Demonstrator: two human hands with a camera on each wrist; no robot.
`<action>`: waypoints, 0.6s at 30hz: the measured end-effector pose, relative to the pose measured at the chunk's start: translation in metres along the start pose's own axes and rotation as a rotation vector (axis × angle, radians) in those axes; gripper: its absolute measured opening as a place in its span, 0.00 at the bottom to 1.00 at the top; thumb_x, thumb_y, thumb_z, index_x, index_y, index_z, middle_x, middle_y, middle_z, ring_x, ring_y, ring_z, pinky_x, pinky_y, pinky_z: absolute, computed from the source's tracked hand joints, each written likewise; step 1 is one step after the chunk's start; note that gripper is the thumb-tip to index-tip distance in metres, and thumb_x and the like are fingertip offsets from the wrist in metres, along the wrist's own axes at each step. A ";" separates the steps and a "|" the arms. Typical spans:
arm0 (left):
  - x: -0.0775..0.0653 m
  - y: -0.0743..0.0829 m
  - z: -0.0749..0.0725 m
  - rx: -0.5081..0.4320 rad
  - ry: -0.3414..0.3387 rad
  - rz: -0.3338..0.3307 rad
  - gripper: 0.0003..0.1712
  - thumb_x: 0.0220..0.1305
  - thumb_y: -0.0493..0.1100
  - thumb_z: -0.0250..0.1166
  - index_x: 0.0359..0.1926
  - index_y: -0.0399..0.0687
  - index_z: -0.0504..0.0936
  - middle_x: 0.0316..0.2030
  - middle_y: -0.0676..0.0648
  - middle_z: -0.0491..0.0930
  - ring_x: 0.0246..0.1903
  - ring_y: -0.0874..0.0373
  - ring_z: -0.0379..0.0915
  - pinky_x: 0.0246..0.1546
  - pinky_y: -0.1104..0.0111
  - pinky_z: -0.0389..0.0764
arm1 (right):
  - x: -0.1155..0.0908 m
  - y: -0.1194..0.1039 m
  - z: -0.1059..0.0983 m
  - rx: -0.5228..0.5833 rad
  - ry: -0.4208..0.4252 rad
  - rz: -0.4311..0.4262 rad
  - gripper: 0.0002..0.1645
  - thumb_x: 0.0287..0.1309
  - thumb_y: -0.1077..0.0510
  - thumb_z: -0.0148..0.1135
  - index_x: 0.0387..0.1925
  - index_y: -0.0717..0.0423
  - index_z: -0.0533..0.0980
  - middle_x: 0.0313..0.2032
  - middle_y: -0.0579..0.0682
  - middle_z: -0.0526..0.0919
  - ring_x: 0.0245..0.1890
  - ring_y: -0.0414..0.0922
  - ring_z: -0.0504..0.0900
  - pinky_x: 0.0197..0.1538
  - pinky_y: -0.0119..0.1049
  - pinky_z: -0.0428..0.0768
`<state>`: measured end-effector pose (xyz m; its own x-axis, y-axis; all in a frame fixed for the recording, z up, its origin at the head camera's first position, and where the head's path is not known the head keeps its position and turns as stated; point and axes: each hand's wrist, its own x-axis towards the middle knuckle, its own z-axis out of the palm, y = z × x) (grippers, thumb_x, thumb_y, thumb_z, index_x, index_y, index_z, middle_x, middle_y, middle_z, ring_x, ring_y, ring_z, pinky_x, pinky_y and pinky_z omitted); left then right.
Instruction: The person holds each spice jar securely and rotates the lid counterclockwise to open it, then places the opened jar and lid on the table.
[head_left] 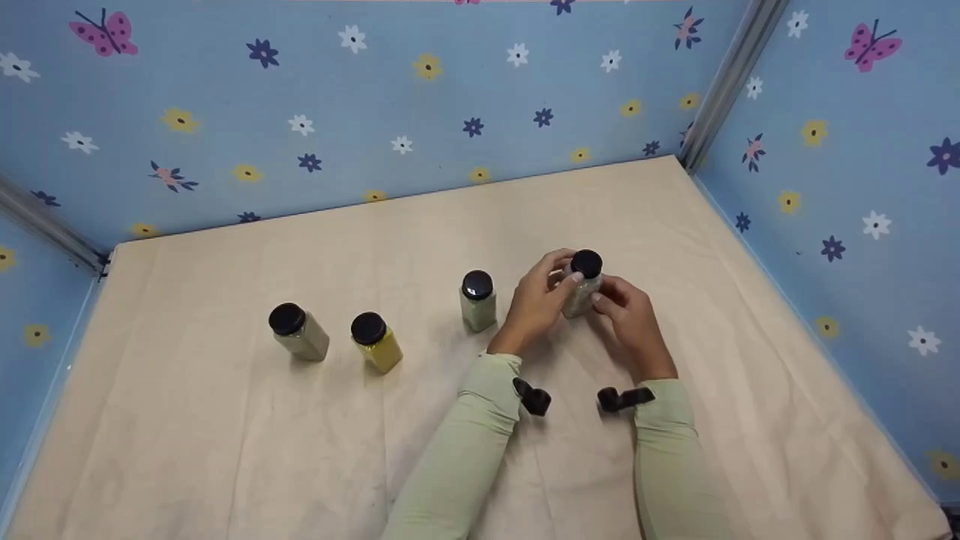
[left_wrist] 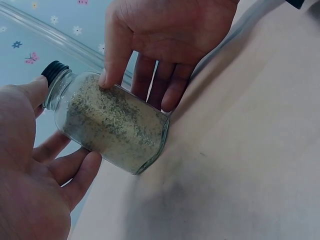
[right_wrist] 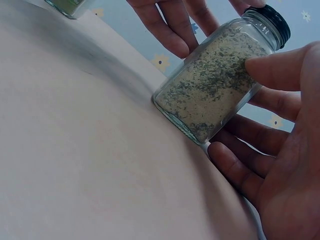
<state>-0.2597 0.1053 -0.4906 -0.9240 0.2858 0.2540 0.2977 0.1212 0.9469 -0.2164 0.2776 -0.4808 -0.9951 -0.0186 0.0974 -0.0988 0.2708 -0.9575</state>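
A glass spice jar (head_left: 582, 289) with a black lid stands near-upright between both hands. Pale powder mixed with green herb flakes fills most of the jar (left_wrist: 112, 117) in the left wrist view. My left hand (head_left: 536, 304) holds it from the left, thumb at the lid and fingers along the side. From the other side my right hand (head_left: 634, 315) grips the lower body, its thumb (right_wrist: 275, 70) pressed against the glass. The base of the jar (right_wrist: 210, 85) is right at the cloth.
Left of my hands stands a jar with pale green contents (head_left: 478, 304). Farther left are a yellow-filled jar (head_left: 380, 349) and a grey-green one (head_left: 304, 337), both black-lidded. Beige cloth (head_left: 187, 420) covers the table, and blue flowered panels (head_left: 337, 90) enclose its back and sides.
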 end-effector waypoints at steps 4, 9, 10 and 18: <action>0.000 0.000 0.002 0.016 0.038 -0.014 0.19 0.71 0.46 0.64 0.61 0.52 0.76 0.51 0.53 0.81 0.59 0.55 0.75 0.59 0.61 0.75 | 0.000 -0.001 0.000 0.004 -0.002 -0.001 0.21 0.69 0.67 0.58 0.60 0.72 0.74 0.54 0.65 0.79 0.50 0.48 0.79 0.48 0.30 0.80; 0.000 0.002 0.004 0.075 0.053 -0.042 0.26 0.70 0.49 0.66 0.66 0.55 0.75 0.55 0.51 0.80 0.57 0.54 0.76 0.58 0.61 0.77 | 0.001 0.000 0.000 0.014 -0.002 -0.003 0.21 0.69 0.68 0.57 0.60 0.72 0.73 0.54 0.66 0.79 0.50 0.49 0.79 0.49 0.30 0.80; 0.000 0.002 0.004 0.091 0.053 -0.049 0.27 0.70 0.50 0.66 0.67 0.56 0.74 0.56 0.51 0.80 0.57 0.54 0.77 0.57 0.62 0.77 | 0.000 0.000 0.000 0.015 -0.002 -0.004 0.20 0.69 0.68 0.57 0.60 0.72 0.73 0.54 0.66 0.79 0.50 0.49 0.79 0.49 0.30 0.80; -0.001 0.008 0.004 0.244 0.030 -0.088 0.32 0.70 0.57 0.64 0.72 0.65 0.69 0.57 0.53 0.77 0.54 0.55 0.78 0.54 0.65 0.77 | 0.011 0.035 -0.001 0.041 0.019 -0.001 0.20 0.70 0.64 0.59 0.60 0.67 0.75 0.54 0.62 0.80 0.52 0.51 0.79 0.50 0.32 0.80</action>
<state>-0.2556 0.1101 -0.4837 -0.9544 0.2366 0.1821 0.2619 0.3707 0.8911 -0.2308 0.2879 -0.5124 -0.9946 -0.0008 0.1034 -0.1008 0.2308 -0.9678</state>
